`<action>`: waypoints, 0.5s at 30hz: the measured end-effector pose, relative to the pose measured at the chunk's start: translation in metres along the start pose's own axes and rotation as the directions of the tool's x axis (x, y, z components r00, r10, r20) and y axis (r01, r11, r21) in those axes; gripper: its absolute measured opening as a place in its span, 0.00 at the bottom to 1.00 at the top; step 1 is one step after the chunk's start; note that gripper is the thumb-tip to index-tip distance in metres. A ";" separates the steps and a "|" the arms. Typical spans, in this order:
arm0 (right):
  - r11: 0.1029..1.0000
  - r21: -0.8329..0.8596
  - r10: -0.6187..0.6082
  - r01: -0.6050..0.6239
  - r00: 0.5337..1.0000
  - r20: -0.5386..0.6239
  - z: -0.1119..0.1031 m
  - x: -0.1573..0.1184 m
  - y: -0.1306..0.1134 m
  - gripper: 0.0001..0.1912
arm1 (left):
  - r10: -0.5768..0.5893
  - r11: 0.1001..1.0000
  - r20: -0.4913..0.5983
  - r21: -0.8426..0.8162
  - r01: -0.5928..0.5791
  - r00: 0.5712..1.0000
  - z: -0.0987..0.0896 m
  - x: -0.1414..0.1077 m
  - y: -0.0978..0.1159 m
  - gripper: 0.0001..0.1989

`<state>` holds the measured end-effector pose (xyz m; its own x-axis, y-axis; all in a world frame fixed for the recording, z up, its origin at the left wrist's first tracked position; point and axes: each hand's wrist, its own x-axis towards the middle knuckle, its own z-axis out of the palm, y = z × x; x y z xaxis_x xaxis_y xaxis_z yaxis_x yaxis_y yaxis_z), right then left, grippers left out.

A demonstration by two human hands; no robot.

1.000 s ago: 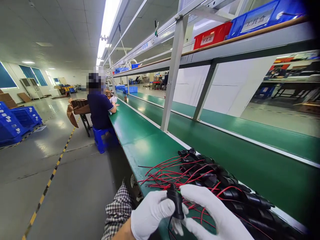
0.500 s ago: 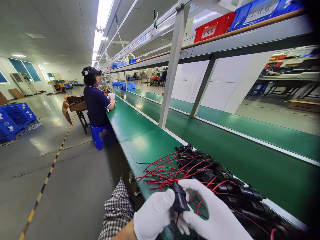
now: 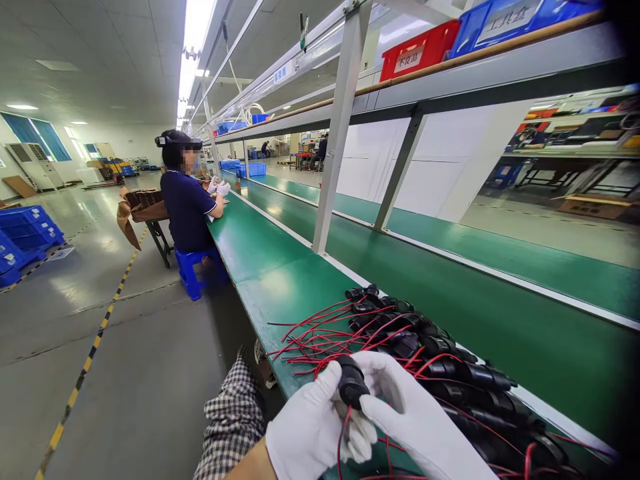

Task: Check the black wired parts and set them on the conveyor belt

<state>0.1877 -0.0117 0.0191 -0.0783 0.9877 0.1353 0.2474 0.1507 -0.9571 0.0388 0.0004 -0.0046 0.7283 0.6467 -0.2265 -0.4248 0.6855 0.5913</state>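
Note:
A black cylindrical part with wires (image 3: pixel 352 382) is held between my two white-gloved hands, above the near edge of the bench. My left hand (image 3: pixel 310 421) grips it from the left, thumb against its side. My right hand (image 3: pixel 407 410) closes on it from the right, thumb at the lower end and fingers partly hidden behind it. A thin red wire (image 3: pixel 342 437) hangs from its lower end past my left fingers. Just beyond my hands lies a pile of similar black parts (image 3: pixel 440 350), their red wires (image 3: pixel 320 337) spread leftward on the bench.
The green bench (image 3: pixel 270 277) runs away to a seated co-worker (image 3: pixel 185 200) in white gloves. A metal upright (image 3: pixel 337 133) stands behind the bench, carrying a shelf with a red bin (image 3: pixel 420 50) and a blue bin (image 3: pixel 515 23). My checkered leg (image 3: pixel 233 413) is below left.
The black part has tilted in my hands, its wired end turning more toward me. My right thumb has moved up onto its lower end. The whole view has shifted slightly.

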 end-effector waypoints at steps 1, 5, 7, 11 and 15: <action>0.998 -0.052 -0.027 0.026 1.000 -0.011 -0.001 -0.001 -0.002 0.19 | 0.043 0.998 -0.002 0.044 -0.043 0.999 0.001 -0.002 0.002 0.37; 0.932 -0.279 -0.244 0.232 0.970 -0.007 -0.012 -0.008 -0.013 0.29 | 0.328 0.815 0.067 0.484 -0.318 0.942 0.007 -0.019 0.018 0.29; 0.871 -0.352 -0.359 0.342 0.933 0.019 -0.019 -0.012 -0.016 0.32 | 0.468 0.566 0.090 0.734 -0.376 0.879 0.010 -0.028 0.028 0.25; 0.752 -0.497 -0.468 0.434 0.882 0.062 -0.024 -0.021 -0.017 0.36 | 0.577 0.168 0.230 0.906 -0.389 0.784 0.009 -0.034 0.032 0.21; 0.713 -0.524 -0.499 0.466 0.862 0.088 -0.016 -0.024 -0.018 0.38 | 0.585 -0.038 0.397 0.884 -0.466 0.707 0.003 -0.031 0.027 0.22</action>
<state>0.2001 -0.0372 0.0376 -0.2761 0.7729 0.5713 0.6460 0.5894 -0.4851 0.0065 -0.0018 0.0210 0.4797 0.7255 0.4935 0.1525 -0.6228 0.7674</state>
